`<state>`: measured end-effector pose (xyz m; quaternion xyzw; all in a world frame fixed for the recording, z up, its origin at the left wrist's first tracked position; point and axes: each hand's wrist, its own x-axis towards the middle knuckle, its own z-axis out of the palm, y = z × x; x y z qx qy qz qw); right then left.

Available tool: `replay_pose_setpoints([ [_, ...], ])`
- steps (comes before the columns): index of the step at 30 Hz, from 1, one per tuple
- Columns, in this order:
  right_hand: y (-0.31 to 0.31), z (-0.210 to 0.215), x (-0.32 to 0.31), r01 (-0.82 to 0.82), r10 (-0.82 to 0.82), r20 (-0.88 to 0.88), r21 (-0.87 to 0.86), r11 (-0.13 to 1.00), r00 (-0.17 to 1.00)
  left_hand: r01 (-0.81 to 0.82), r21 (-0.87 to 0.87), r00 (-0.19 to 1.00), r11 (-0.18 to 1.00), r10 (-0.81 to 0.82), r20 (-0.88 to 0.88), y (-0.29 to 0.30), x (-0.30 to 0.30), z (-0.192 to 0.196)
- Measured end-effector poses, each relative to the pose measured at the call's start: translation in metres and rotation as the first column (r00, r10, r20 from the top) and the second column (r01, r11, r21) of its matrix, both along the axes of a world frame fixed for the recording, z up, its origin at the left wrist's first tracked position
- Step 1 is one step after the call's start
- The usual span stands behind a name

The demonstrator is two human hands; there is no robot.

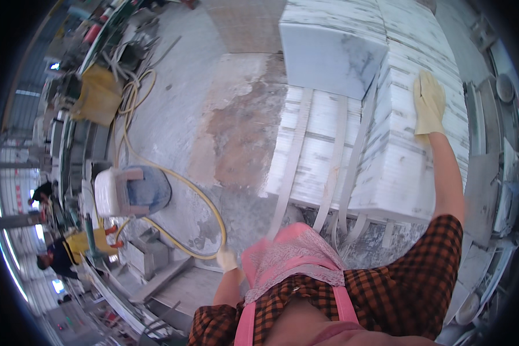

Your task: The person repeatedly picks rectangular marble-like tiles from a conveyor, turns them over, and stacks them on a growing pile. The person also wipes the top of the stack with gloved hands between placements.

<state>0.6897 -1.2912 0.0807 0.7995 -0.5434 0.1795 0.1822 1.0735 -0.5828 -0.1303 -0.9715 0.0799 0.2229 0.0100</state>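
My right hand (429, 104), in a cream rubber glove, lies flat with its fingers stretched out on top of a stack of white, grey-streaked stone slabs (386, 167). It grips nothing. Low on the left, my left hand (228, 260) wears a pale glove and hangs beside the bend of a yellow hose (205, 199). Its fingers are small and blurred, so whether they hold the hose cannot be made out. Pale flat straps (294, 153) run over the lower slabs and trail down at the near side. A smooth white slab face (331, 60) stands upright beyond them.
A blue and white plastic stool (147, 187) stands on the wet, stained floor (242, 132), with the hose looping around it. Machinery and a yellow bin-like thing (98, 95) line the left. A person in a yellow apron (78, 248) works there. Slabs (481, 173) lean at right.
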Motion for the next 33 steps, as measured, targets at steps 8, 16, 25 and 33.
replay_pose_setpoints([
  [8, 0.178, -0.001, 0.143, -0.585, 0.512, 0.567, -0.065, 0.809, 0.645, -0.698, -0.616, 0.632, 0.367, 0.72, -0.287, 0.24, -0.141, 0.005],
  [16, 0.48, 0.002, 0.056, -0.94, 0.877, 0.449, 0.341, 0.009, 0.172, -0.573, -0.792, 0.53, 0.21, 0.832, -0.163, 0.413, -0.323, -0.013],
  [25, 0.494, -0.042, -0.09, -0.647, 0.871, 0.138, 0.725, 0.235, 0.471, -0.313, -0.928, -0.014, -0.204, 0.978, -0.21, 0.499, -0.491, 0.081],
  [33, 0.501, -0.042, -0.183, -0.529, 0.791, 0.14, 0.81, 0.254, 0.595, -0.376, -0.889, 0.086, 0.262, 0.965, 0.248, 0.534, -0.617, 0.1],
])
